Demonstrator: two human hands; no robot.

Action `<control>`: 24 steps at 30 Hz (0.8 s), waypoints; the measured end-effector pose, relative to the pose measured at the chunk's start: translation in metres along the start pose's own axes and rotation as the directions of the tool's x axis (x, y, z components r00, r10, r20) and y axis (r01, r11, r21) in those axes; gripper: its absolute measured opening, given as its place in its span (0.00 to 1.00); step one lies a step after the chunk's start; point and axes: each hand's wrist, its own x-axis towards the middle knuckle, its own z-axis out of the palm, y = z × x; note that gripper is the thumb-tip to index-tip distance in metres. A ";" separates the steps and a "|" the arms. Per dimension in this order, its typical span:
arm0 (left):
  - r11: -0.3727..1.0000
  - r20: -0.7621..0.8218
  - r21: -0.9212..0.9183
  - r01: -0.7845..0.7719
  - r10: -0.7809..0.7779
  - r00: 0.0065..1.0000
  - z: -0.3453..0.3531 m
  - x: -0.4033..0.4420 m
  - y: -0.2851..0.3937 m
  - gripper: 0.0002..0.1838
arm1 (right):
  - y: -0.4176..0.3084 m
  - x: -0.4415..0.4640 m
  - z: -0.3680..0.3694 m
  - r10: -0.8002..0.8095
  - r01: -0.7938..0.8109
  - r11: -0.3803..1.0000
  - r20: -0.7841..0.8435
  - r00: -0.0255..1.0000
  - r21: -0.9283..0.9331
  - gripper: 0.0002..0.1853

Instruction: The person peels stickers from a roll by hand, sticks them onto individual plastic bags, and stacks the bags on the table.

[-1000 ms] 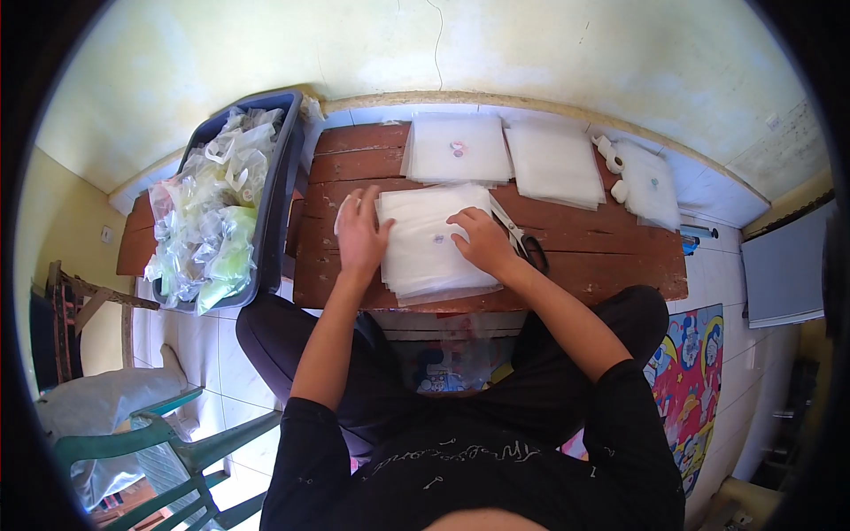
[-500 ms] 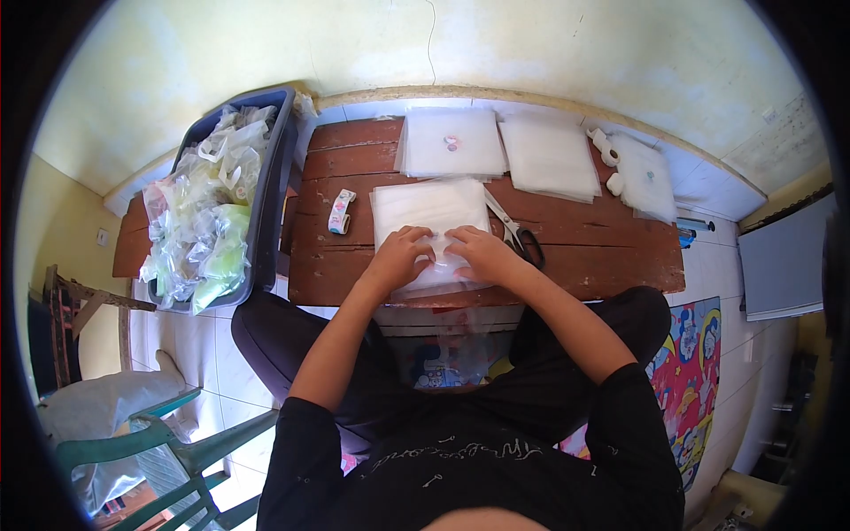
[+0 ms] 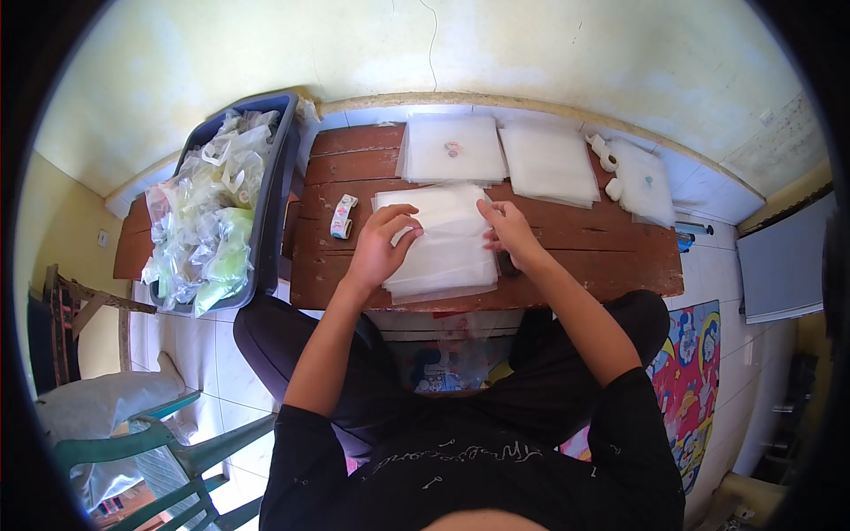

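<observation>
A stack of clear plastic sheets or bags [image 3: 438, 265] lies on the brown wooden table [image 3: 584, 257] in front of me. Over its left part is my left hand [image 3: 385, 243], fingers curled and apart, with nothing visible in it. My right hand [image 3: 512, 232] is at the stack's right edge, thumb and fingers close together near the upper right corner; whether they pinch a sheet is too small to tell. The scissors are mostly hidden under my right hand. A roll of printed stickers [image 3: 343, 218] stands left of the stack.
Two more plastic stacks [image 3: 453, 150] [image 3: 549, 164] lie along the back. White rolls [image 3: 606, 156] sit beside a smaller stack [image 3: 645, 181] at the right. A dark tub [image 3: 282, 168] full of plastic bags stands left. A green chair [image 3: 168, 442] is at the lower left.
Both hands came together over the middle of the stack, then moved apart and up toward its sides. The sticker roll, earlier at my left hand, now stands free. My right hand now covers the scissors.
</observation>
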 end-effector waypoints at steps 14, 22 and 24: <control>0.506 0.052 -0.665 0.550 -0.703 0.709 0.047 -0.005 -0.031 0.36 | -0.046 -0.017 -0.017 -0.477 0.369 0.852 0.259 0.840 0.372 0.37; 0.032 0.486 -0.791 0.611 -0.574 0.659 0.025 0.060 -0.023 0.51 | -0.097 0.033 -0.040 -0.612 0.527 0.768 0.174 0.772 0.363 0.36; -0.140 0.560 -0.789 0.598 -0.567 0.605 0.032 0.075 -0.042 0.50 | -0.105 0.054 -0.047 -0.640 0.539 0.737 0.163 0.751 0.408 0.37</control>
